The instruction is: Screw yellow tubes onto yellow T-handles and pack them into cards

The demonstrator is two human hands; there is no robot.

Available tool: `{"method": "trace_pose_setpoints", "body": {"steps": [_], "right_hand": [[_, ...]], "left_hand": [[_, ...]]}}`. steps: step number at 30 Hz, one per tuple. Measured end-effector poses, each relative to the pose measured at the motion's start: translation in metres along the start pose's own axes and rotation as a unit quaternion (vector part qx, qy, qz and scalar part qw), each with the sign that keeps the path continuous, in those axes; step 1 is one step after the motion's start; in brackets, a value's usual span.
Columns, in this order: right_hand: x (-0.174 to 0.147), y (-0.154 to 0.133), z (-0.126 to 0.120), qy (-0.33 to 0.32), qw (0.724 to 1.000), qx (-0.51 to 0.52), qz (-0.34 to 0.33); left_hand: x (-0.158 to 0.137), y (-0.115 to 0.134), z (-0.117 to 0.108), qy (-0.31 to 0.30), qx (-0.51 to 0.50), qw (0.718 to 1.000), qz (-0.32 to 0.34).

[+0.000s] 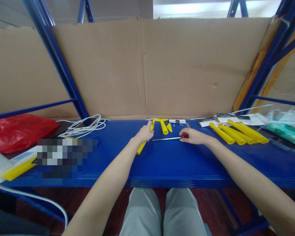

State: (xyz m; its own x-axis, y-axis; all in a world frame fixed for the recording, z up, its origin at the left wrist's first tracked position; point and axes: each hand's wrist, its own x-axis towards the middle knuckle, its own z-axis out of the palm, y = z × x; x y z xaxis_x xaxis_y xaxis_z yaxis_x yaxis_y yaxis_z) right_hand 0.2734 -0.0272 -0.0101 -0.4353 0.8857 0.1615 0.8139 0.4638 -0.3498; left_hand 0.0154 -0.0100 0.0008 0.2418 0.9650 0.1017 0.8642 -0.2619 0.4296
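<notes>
My left hand (145,132) is closed around a yellow plastic handle (141,148), whose lower end sticks out below my fingers toward the table's front edge. In my right hand (193,136) is a screwdriver (166,139) with a dark red grip. Its long thin metal shaft points left, just above the blue tabletop, with the tip near my left hand. Behind the shaft lies a yellow T-shaped plastic part (164,127) with a hollow round end. A small pointed yellow piece (169,127) rests beside it.
Several yellow handles with black-and-white cards (238,132) lie at the right. Coiled white cable (86,127), a red plastic bag (22,129) and another yellow handle (21,168) are at the left. A cardboard sheet (186,68) and blue posts (61,65) stand behind the table.
</notes>
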Motion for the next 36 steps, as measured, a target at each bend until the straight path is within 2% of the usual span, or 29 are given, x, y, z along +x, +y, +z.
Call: {"method": "trace_pose_setpoints", "body": {"steps": [8,14,20,23,28,36], "right_hand": [[0.006,-0.012,0.015,0.035,0.995,-0.069,-0.068],[0.036,-0.043,0.021,0.055,0.987,-0.099,-0.110],[0.076,-0.069,0.033,0.163,0.981,-0.052,-0.089],[0.084,-0.071,0.039,0.183,0.980,-0.023,-0.076],[0.083,-0.065,0.045,0.194,0.976,0.024,-0.095],[0.079,-0.061,0.045,0.217,0.971,0.055,-0.083]], "left_hand": [[-0.003,0.006,-0.002,-0.005,0.009,1.000,-0.007],[-0.004,0.008,-0.001,-0.001,0.015,1.000,0.020],[-0.002,0.007,0.003,0.025,0.029,0.998,0.054],[-0.001,0.006,0.003,0.030,0.034,0.997,0.060],[-0.003,0.008,0.001,0.030,0.043,0.997,0.058],[-0.006,0.013,0.002,0.030,0.050,0.995,0.078]]}}
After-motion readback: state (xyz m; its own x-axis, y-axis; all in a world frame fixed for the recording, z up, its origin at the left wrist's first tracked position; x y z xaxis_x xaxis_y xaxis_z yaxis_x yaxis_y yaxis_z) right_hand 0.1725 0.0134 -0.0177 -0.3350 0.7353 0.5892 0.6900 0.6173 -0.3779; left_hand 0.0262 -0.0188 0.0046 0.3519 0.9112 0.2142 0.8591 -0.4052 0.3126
